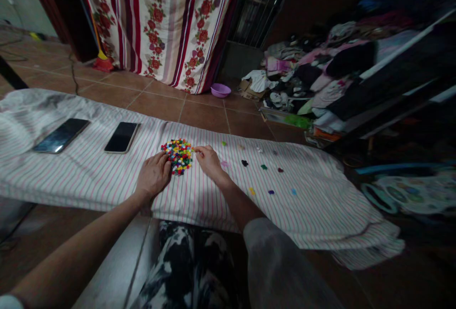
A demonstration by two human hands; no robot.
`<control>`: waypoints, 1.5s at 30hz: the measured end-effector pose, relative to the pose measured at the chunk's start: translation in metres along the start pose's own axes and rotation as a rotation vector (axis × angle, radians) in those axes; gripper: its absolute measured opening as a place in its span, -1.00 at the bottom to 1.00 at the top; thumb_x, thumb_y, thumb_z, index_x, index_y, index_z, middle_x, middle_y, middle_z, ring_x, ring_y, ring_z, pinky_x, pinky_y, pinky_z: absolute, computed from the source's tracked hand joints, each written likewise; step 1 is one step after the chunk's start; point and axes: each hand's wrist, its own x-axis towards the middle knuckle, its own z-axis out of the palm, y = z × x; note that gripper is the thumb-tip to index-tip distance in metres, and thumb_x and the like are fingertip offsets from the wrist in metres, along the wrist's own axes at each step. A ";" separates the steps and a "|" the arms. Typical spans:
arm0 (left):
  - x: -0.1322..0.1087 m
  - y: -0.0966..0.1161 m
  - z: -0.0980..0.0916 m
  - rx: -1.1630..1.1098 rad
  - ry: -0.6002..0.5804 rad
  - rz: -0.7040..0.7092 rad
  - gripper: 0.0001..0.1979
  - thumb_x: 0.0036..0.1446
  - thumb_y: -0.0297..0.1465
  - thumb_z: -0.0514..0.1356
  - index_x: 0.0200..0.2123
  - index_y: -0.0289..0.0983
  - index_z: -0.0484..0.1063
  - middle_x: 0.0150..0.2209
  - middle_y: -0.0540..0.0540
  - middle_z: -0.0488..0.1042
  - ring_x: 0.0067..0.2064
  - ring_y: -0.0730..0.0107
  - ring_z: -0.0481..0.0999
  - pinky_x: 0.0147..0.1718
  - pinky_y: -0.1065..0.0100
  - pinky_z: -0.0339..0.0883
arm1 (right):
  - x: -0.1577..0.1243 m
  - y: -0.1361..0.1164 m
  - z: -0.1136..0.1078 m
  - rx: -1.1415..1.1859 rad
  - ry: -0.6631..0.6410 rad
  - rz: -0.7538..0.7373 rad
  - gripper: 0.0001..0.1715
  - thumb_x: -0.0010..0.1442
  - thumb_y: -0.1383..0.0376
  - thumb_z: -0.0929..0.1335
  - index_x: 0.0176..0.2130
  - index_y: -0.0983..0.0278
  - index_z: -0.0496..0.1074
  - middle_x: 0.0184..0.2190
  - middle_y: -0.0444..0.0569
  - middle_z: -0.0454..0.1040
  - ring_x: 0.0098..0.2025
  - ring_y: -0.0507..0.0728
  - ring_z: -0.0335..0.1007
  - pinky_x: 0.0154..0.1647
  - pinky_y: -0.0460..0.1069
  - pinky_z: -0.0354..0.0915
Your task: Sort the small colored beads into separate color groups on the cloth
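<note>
A small heap of many-coloured beads (179,154) lies on a striped cloth (89,171) spread over the floor. My left hand (154,174) rests palm down at the heap's left edge, fingers together and touching the beads. On the heap's right edge, my right hand (209,161) has its fingers curled, the tips pinched by the beads; what they hold is too small to make out. Several loose beads (263,167) lie scattered on the cloth to the right of my right hand.
Two dark phones lie on the cloth at left, one (61,135) near the edge and one (121,137) closer to the beads. A floral curtain (160,19), a purple bowl (220,90) and a pile of clothes (320,71) stand behind on the tiled floor.
</note>
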 end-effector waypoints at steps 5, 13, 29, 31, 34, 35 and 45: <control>-0.001 -0.002 0.000 0.005 -0.011 0.023 -0.53 0.33 -0.26 -0.18 0.04 -0.34 0.39 0.15 -0.29 0.42 0.22 0.09 0.35 0.14 0.01 0.27 | 0.008 -0.013 0.008 -0.145 -0.085 0.061 -0.60 0.26 0.39 0.26 0.03 0.18 0.52 -0.12 0.02 0.44 -0.13 0.10 0.40 -0.06 -0.07 0.26; -0.001 -0.001 0.001 0.007 0.008 0.012 -0.52 0.33 -0.25 -0.18 0.04 -0.35 0.40 0.14 -0.29 0.43 0.20 0.10 0.37 0.15 0.04 0.26 | 0.012 -0.021 0.013 -0.223 -0.108 0.156 -0.69 0.29 0.35 0.28 -0.03 0.15 0.49 -0.13 -0.04 0.47 -0.11 0.10 0.40 -0.13 -0.07 0.24; -0.001 -0.005 0.003 0.052 0.031 0.051 -0.48 0.33 -0.23 -0.21 0.04 -0.39 0.39 0.11 -0.32 0.45 0.17 0.07 0.41 0.11 0.04 0.30 | -0.002 -0.001 0.024 0.050 0.097 0.020 -0.87 0.26 0.34 0.33 -0.18 0.18 0.47 -0.18 -0.08 0.46 -0.11 0.06 0.40 -0.07 -0.07 0.28; -0.001 -0.006 0.003 0.069 0.010 0.076 -0.48 0.33 -0.24 -0.22 0.02 -0.38 0.40 0.11 -0.31 0.46 0.19 0.05 0.39 0.11 0.03 0.30 | -0.003 0.002 0.026 0.085 0.121 -0.011 -0.91 0.26 0.33 0.34 -0.21 0.19 0.46 -0.21 -0.09 0.48 -0.13 0.06 0.40 -0.06 -0.06 0.28; -0.001 -0.007 0.003 0.069 -0.015 0.096 -0.47 0.33 -0.24 -0.23 0.02 -0.39 0.40 0.11 -0.32 0.45 0.21 0.03 0.37 0.12 0.01 0.28 | -0.005 0.003 0.028 0.129 0.147 0.010 -0.94 0.25 0.32 0.34 -0.24 0.21 0.44 -0.24 -0.11 0.49 -0.22 0.05 0.42 -0.10 -0.07 0.29; -0.001 -0.007 0.003 0.060 -0.013 0.084 -0.47 0.33 -0.24 -0.23 0.03 -0.40 0.39 0.12 -0.32 0.45 0.20 0.04 0.38 0.12 0.01 0.28 | -0.006 0.003 0.028 0.141 0.150 0.025 -0.94 0.25 0.32 0.33 -0.24 0.21 0.43 -0.24 -0.11 0.50 -0.25 0.04 0.42 -0.12 -0.07 0.30; -0.002 -0.007 0.005 0.038 0.017 0.081 -0.49 0.31 -0.24 -0.20 0.02 -0.37 0.40 0.10 -0.31 0.46 0.19 0.05 0.39 0.11 -0.01 0.30 | -0.001 0.022 0.008 0.117 0.196 0.075 -0.68 0.16 0.49 0.24 -0.24 0.18 0.50 -0.19 -0.10 0.54 -0.11 0.07 0.44 -0.02 -0.05 0.31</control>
